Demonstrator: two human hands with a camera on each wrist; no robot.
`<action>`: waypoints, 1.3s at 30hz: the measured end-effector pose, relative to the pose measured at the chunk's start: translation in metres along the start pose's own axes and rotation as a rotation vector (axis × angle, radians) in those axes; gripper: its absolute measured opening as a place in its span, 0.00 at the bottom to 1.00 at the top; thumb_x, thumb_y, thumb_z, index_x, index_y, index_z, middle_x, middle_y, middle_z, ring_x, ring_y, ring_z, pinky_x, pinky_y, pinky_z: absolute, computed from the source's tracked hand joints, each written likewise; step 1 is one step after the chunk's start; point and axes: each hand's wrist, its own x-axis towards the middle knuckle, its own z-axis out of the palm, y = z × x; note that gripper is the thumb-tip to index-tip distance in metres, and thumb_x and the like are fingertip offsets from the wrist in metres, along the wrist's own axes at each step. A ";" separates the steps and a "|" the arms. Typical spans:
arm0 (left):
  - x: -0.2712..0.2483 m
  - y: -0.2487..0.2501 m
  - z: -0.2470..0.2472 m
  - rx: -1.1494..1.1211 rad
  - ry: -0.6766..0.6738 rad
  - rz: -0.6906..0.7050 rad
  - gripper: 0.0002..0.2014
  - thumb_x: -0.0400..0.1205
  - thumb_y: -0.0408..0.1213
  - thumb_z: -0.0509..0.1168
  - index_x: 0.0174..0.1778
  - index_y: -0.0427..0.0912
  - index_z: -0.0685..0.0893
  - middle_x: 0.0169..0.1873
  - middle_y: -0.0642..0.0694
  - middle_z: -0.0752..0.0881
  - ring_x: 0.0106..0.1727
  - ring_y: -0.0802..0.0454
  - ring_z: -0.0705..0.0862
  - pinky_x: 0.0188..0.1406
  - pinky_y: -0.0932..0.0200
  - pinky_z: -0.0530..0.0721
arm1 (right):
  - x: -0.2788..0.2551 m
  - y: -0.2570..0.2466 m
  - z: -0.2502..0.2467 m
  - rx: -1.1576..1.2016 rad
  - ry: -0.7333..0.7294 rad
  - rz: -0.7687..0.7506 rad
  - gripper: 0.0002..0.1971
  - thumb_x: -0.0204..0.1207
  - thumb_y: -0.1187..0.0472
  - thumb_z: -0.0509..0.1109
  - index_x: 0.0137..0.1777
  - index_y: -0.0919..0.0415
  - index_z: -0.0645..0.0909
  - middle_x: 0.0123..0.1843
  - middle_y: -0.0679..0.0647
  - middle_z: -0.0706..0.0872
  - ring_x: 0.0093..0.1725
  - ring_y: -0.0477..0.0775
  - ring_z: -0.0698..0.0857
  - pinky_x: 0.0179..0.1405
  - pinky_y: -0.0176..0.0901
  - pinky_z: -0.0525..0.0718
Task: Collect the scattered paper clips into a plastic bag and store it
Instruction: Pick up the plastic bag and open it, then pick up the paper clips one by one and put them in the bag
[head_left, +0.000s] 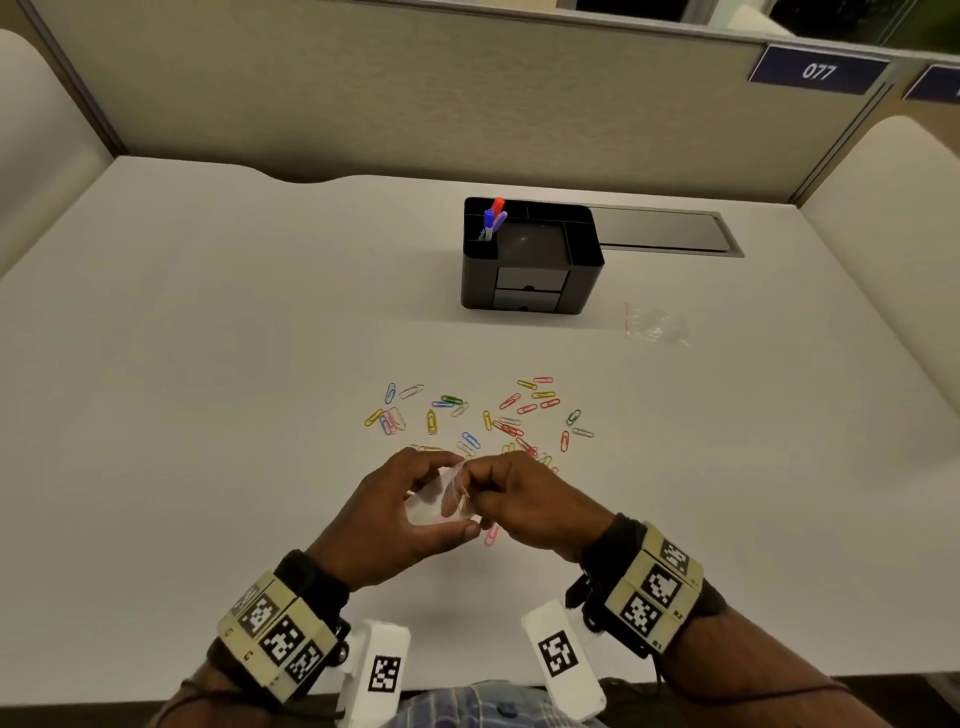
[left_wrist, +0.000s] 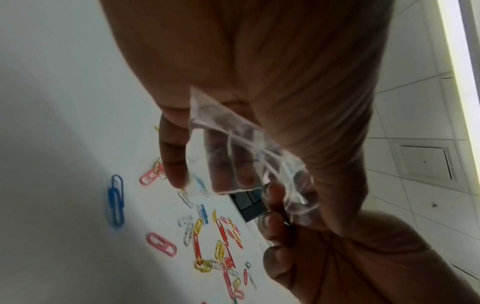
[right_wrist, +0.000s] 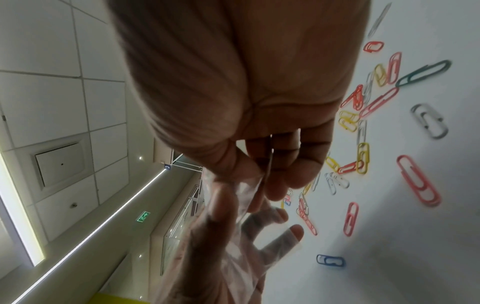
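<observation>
On the big white desk (head_left: 208, 364) sits a black plastic box with drawers (head_left: 530, 260), and just above the little bright paper clips (head_left: 467, 415) my left hand (head_left: 384, 519) and right hand (head_left: 530, 504) both pinch a small clear plastic bag (head_left: 441, 499).

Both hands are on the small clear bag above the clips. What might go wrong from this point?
1. The plastic bag is thin and crumpled between the left hand and right hand; its mouth may be slow to part.
2. The paper clips lie widely scattered on the desk, some overlapping, so a few may be missed.
3. A pink clip lies under the hands, easily overlooked.
</observation>
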 end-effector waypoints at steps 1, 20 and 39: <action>0.000 0.000 0.001 -0.011 -0.013 -0.005 0.30 0.61 0.65 0.72 0.59 0.70 0.72 0.57 0.66 0.78 0.59 0.65 0.78 0.53 0.67 0.80 | 0.000 0.000 0.000 0.000 -0.007 -0.005 0.18 0.75 0.72 0.62 0.38 0.49 0.87 0.47 0.51 0.90 0.52 0.61 0.86 0.51 0.59 0.86; 0.000 0.002 0.004 0.074 0.036 0.016 0.20 0.65 0.65 0.69 0.50 0.72 0.72 0.45 0.59 0.80 0.41 0.58 0.77 0.36 0.65 0.81 | -0.002 0.000 -0.002 0.063 -0.045 0.027 0.17 0.80 0.71 0.56 0.46 0.64 0.88 0.50 0.50 0.90 0.54 0.51 0.86 0.49 0.47 0.83; -0.012 -0.022 -0.007 -0.033 0.114 -0.120 0.28 0.61 0.73 0.65 0.55 0.66 0.76 0.54 0.54 0.86 0.46 0.52 0.85 0.42 0.61 0.88 | 0.010 0.043 -0.078 -0.383 0.429 0.230 0.04 0.78 0.62 0.69 0.50 0.58 0.85 0.45 0.52 0.90 0.42 0.51 0.89 0.46 0.42 0.89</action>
